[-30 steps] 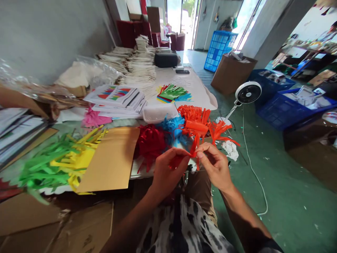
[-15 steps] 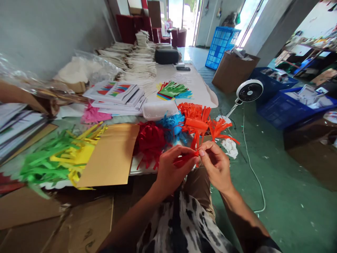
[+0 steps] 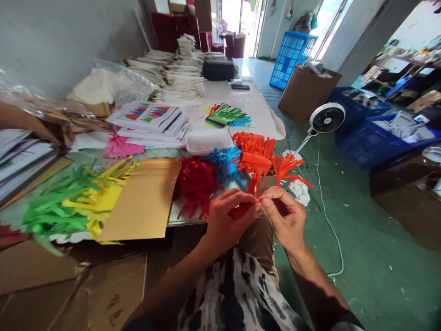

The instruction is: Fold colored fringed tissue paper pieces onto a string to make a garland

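Observation:
My left hand [image 3: 225, 220] and my right hand [image 3: 284, 216] meet above my lap at the table's near edge, both pinched on a small piece of red-orange fringed paper [image 3: 248, 205]. Its strips stick up between my fingertips. Just beyond them on the table lie an orange fringed paper pile [image 3: 257, 154], a blue fringed bunch [image 3: 225, 163] and a red fringed bunch [image 3: 196, 181].
A brown card sheet [image 3: 144, 200], green and yellow fringed paper [image 3: 69, 204], pink paper [image 3: 119, 148], stacked printed sheets [image 3: 149, 117] and a white tray [image 3: 206, 140] cover the table. A small fan [image 3: 325, 119], cardboard box [image 3: 305, 92] and blue crates [image 3: 375, 138] stand on the green floor at right.
My hands have drawn closer together and slightly lower, with the left fingers closing more over the red-orange paper. The view has shifted a little.

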`<state>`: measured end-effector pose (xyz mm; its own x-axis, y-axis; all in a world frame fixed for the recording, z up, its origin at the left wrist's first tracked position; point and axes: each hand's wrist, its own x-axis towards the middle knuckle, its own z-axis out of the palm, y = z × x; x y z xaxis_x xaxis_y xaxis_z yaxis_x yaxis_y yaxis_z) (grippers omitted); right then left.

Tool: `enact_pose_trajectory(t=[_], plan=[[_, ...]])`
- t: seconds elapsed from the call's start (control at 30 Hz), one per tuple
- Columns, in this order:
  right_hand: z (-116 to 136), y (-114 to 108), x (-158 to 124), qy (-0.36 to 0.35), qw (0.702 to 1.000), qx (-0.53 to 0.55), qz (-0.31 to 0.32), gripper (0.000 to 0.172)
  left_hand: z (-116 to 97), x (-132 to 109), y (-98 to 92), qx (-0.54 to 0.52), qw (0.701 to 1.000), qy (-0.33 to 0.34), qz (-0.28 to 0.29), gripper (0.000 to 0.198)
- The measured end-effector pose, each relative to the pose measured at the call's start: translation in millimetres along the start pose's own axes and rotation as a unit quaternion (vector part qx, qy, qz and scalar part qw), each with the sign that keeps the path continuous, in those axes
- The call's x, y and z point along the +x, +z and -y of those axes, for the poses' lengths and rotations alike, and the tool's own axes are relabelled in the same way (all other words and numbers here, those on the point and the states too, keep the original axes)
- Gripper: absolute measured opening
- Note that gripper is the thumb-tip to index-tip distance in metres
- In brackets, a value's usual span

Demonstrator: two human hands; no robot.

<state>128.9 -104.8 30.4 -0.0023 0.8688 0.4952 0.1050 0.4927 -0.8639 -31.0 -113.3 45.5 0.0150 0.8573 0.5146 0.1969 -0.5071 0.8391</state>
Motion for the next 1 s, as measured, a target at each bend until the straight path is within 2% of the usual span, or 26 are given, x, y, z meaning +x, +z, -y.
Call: enact_pose_trajectory(t=[0.1,0.27,0.53,0.67,0.77,0.87,0.93,1.0], plan=[[1,0,0,-0.002,1.000,0.002,-0.002,0.009,1,-1,-0.7,0.002,1.000,-0.002,0.001,0.007],[0,-4,0,0.031,0.998,0.016,0.045,0.006,3,-3,-2.3,0.003,1.000,0.014,0.011,0.007],[-1,4,-6,0.056,0.998,0.034,-0.001,0.012,1,-3,0.4,-0.009,0.999,-0.035,0.007,0.005],[-5,-5,-1,0.078,0.996,0.028,0.045,0.012,5,-3,-2.6,0.014,1.000,-0.018,0.009,0.007],[-6,-10,1,0.063,0.996,0.023,0.067,0.008,7,-4,-2.6,0.026,0.999,-0.008,0.017,0.007],[-5,-8,-1,0.037,0.998,-0.002,0.049,0.007,8,-5,-0.5,0.021,0.999,-0.029,0.012,0.006],[-4,-5,-3,0.038,0.999,-0.026,0.027,0.013,8,-6,0.4,0.023,0.998,-0.059,0.014,0.003],[-3,-2,-5,0.051,0.998,-0.030,0.008,0.016,9,-7,0.1,0.030,0.996,-0.085,0.019,0.007]])
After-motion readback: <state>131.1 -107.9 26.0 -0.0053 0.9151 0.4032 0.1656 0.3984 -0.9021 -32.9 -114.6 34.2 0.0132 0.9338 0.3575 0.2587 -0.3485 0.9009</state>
